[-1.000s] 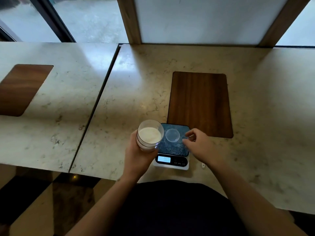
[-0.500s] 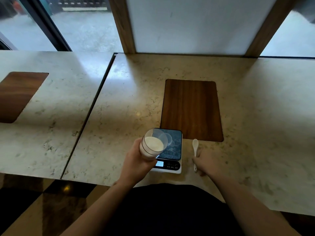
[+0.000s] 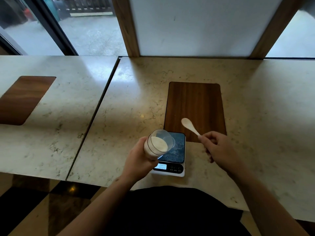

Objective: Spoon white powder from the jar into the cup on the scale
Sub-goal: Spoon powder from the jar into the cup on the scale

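My left hand (image 3: 139,158) grips a clear glass jar (image 3: 157,143) of white powder, tilted with its open mouth toward the right, over the left part of the scale (image 3: 172,156). The small clear cup (image 3: 171,141) stands on the scale's dark platform, mostly hidden behind the jar's rim. The display reads zeros. My right hand (image 3: 217,147) holds a white plastic spoon (image 3: 189,127) by the end of its handle, bowl raised up and to the left, empty, to the right of the jar.
A dark wooden inlay (image 3: 196,109) lies in the marble counter (image 3: 136,108) just behind the scale. A seam (image 3: 97,113) splits the counter from a second slab on the left, which has another wooden inlay (image 3: 22,99). Windows and wooden posts stand behind.
My right hand has picked the spoon up off the counter and lifted it. The jar is tilted further toward the right over the scale.
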